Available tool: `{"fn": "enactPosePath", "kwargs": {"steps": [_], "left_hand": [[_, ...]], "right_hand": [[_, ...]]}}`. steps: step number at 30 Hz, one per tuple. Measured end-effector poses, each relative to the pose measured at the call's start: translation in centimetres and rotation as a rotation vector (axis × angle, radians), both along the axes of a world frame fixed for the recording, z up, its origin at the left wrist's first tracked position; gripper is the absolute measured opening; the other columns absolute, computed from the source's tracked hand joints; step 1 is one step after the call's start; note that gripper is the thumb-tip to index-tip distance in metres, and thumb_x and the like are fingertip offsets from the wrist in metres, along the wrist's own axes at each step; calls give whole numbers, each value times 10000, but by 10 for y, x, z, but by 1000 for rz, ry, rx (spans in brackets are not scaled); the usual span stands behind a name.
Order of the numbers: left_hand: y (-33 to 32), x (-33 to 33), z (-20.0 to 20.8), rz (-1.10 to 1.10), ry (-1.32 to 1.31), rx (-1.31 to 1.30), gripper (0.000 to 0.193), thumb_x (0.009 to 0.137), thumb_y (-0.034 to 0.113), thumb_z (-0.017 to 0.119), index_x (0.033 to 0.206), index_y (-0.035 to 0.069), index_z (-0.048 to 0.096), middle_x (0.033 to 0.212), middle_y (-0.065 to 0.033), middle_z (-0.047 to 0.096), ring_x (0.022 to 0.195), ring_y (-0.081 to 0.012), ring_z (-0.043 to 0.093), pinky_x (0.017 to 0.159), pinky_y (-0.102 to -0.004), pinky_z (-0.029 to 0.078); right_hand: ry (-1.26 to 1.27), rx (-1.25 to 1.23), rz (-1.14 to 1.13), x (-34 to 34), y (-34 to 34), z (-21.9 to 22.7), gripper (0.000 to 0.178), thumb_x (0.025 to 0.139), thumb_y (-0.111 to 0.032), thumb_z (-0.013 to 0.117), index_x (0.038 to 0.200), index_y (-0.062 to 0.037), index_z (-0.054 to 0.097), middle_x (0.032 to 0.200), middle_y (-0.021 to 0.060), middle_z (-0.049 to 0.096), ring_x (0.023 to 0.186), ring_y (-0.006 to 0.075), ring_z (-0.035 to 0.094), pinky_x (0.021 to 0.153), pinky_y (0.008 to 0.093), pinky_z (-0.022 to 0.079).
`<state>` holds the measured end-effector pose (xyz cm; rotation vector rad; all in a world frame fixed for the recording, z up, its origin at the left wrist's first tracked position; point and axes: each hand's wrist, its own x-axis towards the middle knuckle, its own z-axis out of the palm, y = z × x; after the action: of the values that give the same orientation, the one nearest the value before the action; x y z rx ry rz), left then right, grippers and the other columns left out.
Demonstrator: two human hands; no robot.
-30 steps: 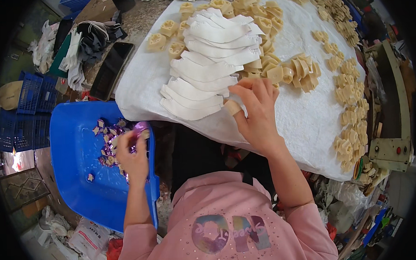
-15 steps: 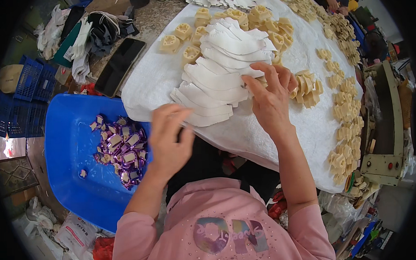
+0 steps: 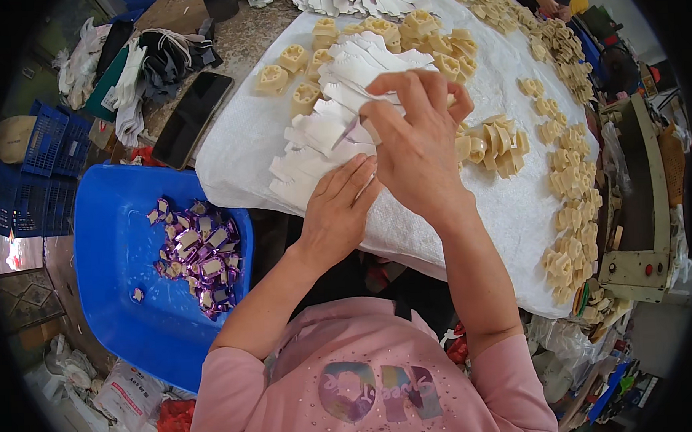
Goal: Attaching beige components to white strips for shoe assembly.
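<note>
Both hands meet over the row of white paper pieces [image 3: 324, 137] fanned across the white-covered desk [image 3: 506, 218]. The left hand [image 3: 338, 209] lies flat on the row's near end; the right hand [image 3: 416, 141] seems to pinch 1 sheet, fingers curled. A blue tub [image 3: 116, 300] with purple-wrapped sweets [image 3: 202, 255] sits left.

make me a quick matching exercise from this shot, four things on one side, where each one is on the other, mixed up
Things:
1. purple-wrapped pieces
2. black phone
3. white paper pieces
4. cream moulded blocks

Places:
A. fanned in a stack under both hands
B. lined along the right edge of the white cloth
C. heaped in the blue tub
D. flat on the table, left of the cloth

Pairs: 1-C, 2-D, 3-A, 4-B
</note>
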<state>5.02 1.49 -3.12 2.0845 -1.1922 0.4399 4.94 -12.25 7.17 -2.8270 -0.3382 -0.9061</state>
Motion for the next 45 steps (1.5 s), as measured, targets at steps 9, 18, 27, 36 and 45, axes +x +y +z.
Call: {"fn": "enactPosePath", "kwargs": {"steps": [9, 18, 27, 36, 45], "left_hand": [[5, 0, 8, -41, 3, -27, 413, 709, 11, 587, 1122, 27, 582, 1209, -158, 544, 1197, -292, 477, 931, -411, 407], [-19, -54, 40, -418, 1379, -774, 449, 987, 289, 380, 1267, -50, 471, 958, -39, 574, 777, -74, 498, 689, -243, 417], [-27, -53, 28, -192, 1672, -853, 358, 979, 192, 435, 1265, -23, 456, 742, -36, 541, 568, -83, 435, 512, -228, 356], [-39, -62, 34, -279, 1624, -807, 334, 966, 140, 436, 1260, -18, 447, 792, -81, 554, 615, -131, 479, 526, -246, 379], [-29, -54, 22, -329, 1713, -787, 398, 1002, 234, 341, 1281, -38, 423, 863, -128, 591, 615, -152, 502, 518, -262, 391]], "right_hand": [[-432, 319, 93, -32, -24, 38, 135, 845, 44, 533, 969, 4, 566, 1005, 139, 601, 898, 229, 548, 811, 318, 425], [-111, 268, 60, -119, -35, -35, 311, 602, -8, 638, 895, -112, 631, 1011, 86, 586, 914, 297, 477, 780, 401, 399], [82, 725, -343, -107, -77, -74, 351, 640, 2, 680, 979, -41, 598, 980, 128, 582, 973, 317, 506, 803, 398, 430], [95, 585, -586, -76, -78, -87, 238, 667, -122, 698, 837, -17, 569, 853, 152, 591, 855, 339, 530, 736, 424, 444], [523, 631, -323, -144, -103, -55, 155, 781, -51, 544, 923, -24, 602, 908, 175, 625, 908, 347, 547, 779, 416, 439]]}}
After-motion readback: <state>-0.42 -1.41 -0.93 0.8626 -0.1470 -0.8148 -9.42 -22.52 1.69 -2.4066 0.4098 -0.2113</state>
